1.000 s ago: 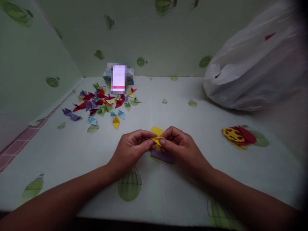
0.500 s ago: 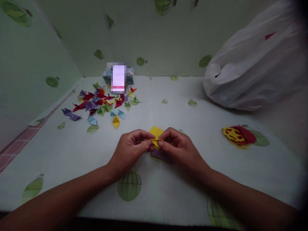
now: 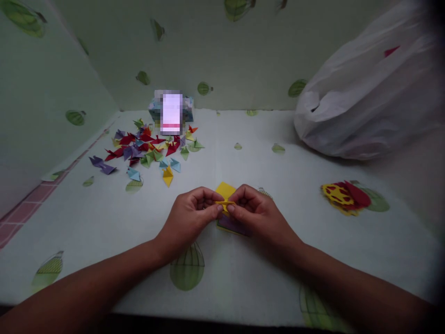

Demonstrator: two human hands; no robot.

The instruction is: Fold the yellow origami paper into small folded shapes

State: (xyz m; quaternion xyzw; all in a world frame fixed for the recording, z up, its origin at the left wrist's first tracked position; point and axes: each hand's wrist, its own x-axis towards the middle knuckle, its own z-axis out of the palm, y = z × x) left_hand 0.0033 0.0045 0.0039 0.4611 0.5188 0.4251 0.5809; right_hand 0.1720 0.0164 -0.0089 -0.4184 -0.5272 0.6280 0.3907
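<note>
A small folded piece of yellow paper (image 3: pixel 225 204) is pinched between both hands, low over the table. My left hand (image 3: pixel 196 208) is closed on its left end, thumb in front and fingers behind. On the right end, my right hand (image 3: pixel 255 208) grips it the same way. Beneath the hands lies a stack of square paper, with a yellow sheet (image 3: pixel 225 189) showing behind them and a purple sheet (image 3: pixel 232 224) in front. The fingers hide part of the folded paper.
Several folded paper cranes (image 3: pixel 142 146) in many colours lie at the back left. Behind them a lit phone (image 3: pixel 171 113), blurred out, leans on a box (image 3: pixel 188 109). A white plastic bag (image 3: pixel 354 106) stands back right, with red and yellow paper cut-outs (image 3: pixel 344 197) nearer me.
My left thumb and fingertips have shifted slightly along the yellow paper, closer to my right thumb. Both hands keep their hold, and everything else stays in place.
</note>
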